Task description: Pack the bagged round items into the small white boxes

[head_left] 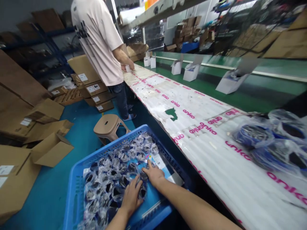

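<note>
Head view: both hands reach down into a blue crate (79, 179) standing on the floor beside a long table (216, 166).
Step in hand: gathering small dark parts in clear bags (107, 182) out of the crate, by my reading.
Left hand (131, 196): palm down, fingers spread and curled over the bags near the crate's near edge; pressing on them, not visibly closed round one.
Right hand (154, 175): palm down just beside the left, fingertips on a bag at the heap's edge; whether it grips, I cannot tell.
Next move calls for: closing the fingers round a loose, slippery bundle and lifting it clear of the crate wall.
Nearby: more bagged parts (271, 143) lie on the table; another person (100, 48) stands further along it.
</note>
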Demonstrator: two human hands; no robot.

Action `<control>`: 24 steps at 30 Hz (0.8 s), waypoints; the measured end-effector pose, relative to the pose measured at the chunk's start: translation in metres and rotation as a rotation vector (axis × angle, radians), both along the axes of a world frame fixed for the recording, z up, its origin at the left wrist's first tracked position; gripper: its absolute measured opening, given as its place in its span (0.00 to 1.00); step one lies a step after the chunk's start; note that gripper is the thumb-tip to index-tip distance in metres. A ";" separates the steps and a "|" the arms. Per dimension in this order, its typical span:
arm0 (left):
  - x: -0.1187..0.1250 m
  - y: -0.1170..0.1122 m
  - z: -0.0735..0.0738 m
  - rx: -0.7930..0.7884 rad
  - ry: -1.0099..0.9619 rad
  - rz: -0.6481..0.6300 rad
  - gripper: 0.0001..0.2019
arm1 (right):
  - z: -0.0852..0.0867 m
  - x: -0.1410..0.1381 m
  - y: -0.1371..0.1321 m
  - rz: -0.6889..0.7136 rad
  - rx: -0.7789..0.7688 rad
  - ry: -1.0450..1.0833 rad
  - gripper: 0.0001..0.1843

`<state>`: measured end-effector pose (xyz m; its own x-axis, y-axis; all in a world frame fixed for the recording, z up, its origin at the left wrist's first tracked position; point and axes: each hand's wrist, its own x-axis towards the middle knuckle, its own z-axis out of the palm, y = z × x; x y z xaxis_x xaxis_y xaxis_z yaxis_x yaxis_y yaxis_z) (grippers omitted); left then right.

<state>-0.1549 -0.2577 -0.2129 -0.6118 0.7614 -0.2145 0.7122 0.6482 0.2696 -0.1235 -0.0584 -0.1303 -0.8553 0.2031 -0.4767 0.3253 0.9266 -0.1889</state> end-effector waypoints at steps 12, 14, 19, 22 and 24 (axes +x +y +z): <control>0.015 -0.030 0.013 -0.187 0.002 -0.183 0.42 | -0.011 0.029 0.016 0.162 -0.014 -0.053 0.49; 0.018 -0.021 0.022 -0.188 -0.024 -0.087 0.40 | -0.010 0.035 0.013 0.183 -0.050 -0.012 0.51; 0.026 0.016 0.024 -0.111 -0.048 0.199 0.34 | -0.007 0.038 0.013 0.116 -0.103 0.044 0.44; 0.023 0.042 0.013 -0.025 -0.100 0.337 0.32 | -0.005 0.036 0.015 -0.011 -0.113 0.064 0.43; 0.018 0.060 0.006 0.013 -0.135 0.420 0.31 | -0.003 0.036 0.015 -0.098 -0.126 0.077 0.41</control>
<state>-0.1372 -0.1977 -0.2072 -0.8358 0.4561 -0.3056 0.3460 0.8698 0.3518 -0.0879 -0.0431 -0.1329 -0.8691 0.2299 -0.4379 0.3930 0.8586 -0.3293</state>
